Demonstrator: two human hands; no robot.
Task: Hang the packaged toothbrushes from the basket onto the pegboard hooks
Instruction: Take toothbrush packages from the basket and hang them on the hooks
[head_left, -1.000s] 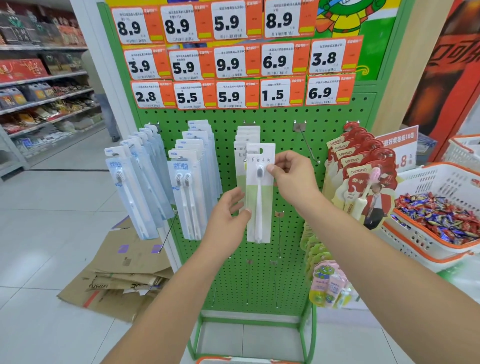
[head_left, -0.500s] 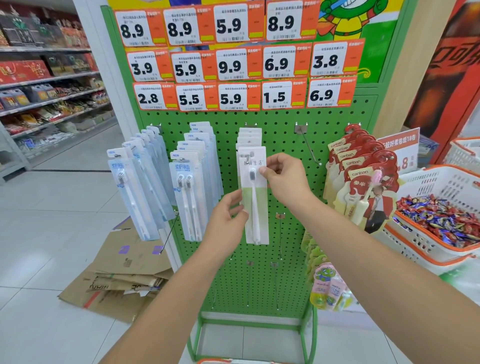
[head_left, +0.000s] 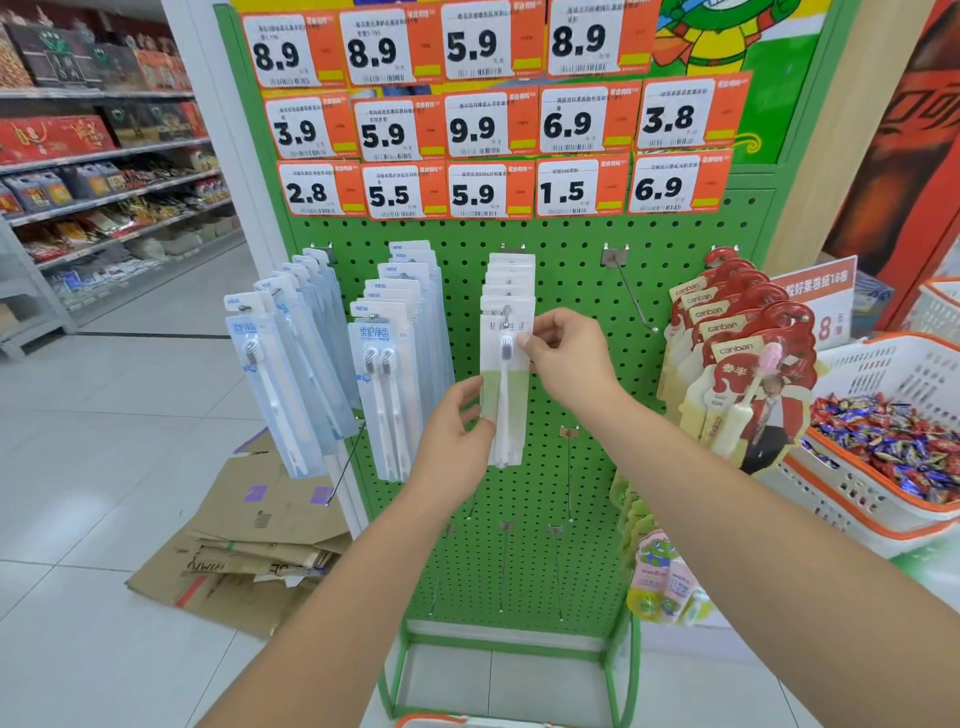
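A white-and-green packaged toothbrush hangs at the front of a stack on the middle hook of the green pegboard; the hook tip shows through its top hole. My right hand pinches the pack's upper right edge. My left hand holds its lower left edge. Blue-white toothbrush packs and twin packs fill the hooks to the left. An empty hook juts out to the right. Only the basket's rim shows, at the bottom edge.
Red "canban" toothbrush cards hang at the right. Several bare hooks stick out of the board's lower part. A basket of wrapped candies stands at the right. Flattened cardboard lies on the floor at the left. Shelves line the far left.
Both hands moved the white-and-green pack up and left onto the middle hook; it now hangs against the stack behind it.
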